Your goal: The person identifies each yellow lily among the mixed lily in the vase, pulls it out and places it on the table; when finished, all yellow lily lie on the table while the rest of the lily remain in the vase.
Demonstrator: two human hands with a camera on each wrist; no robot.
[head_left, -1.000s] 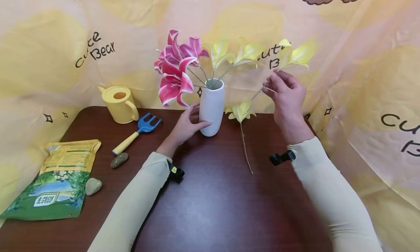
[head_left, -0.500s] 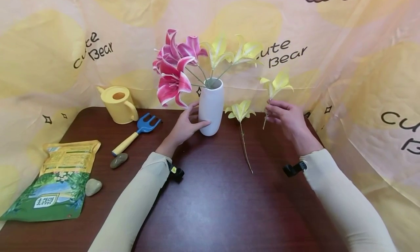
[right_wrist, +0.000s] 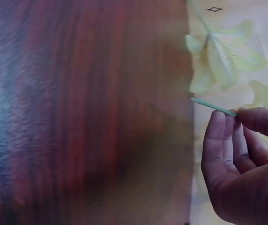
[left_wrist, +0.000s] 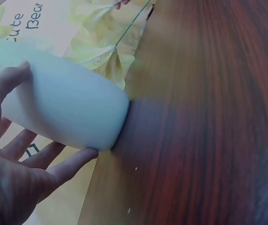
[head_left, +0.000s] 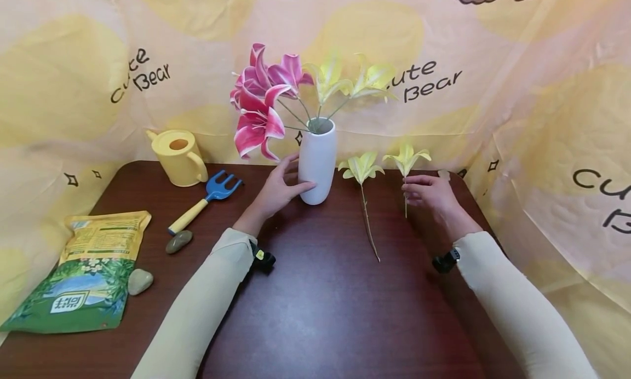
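A white vase (head_left: 317,162) stands at the back of the dark wooden table (head_left: 325,313) with pink lilies (head_left: 261,102) and yellow lilies (head_left: 352,80) in it. My left hand (head_left: 286,184) grips the vase's lower part, thumb on one side and fingers on the other (left_wrist: 66,164). My right hand (head_left: 423,191) pinches the thin green stem (right_wrist: 213,107) of a short yellow lily (head_left: 406,159), low over the table's far right. A second yellow lily (head_left: 361,168) lies loose on the table between the vase and that hand, with its long stem towards me.
At the back left stand a yellow watering can (head_left: 177,155) and a blue garden fork (head_left: 204,199). Two stones (head_left: 179,240) and a green and yellow bag (head_left: 84,272) lie near the left edge. A yellow printed cloth (head_left: 542,121) closes in the back and right sides.
My right hand has come down from beside the vase's flowers to the table at the right, carrying the short yellow lily. The left hand stays on the vase.
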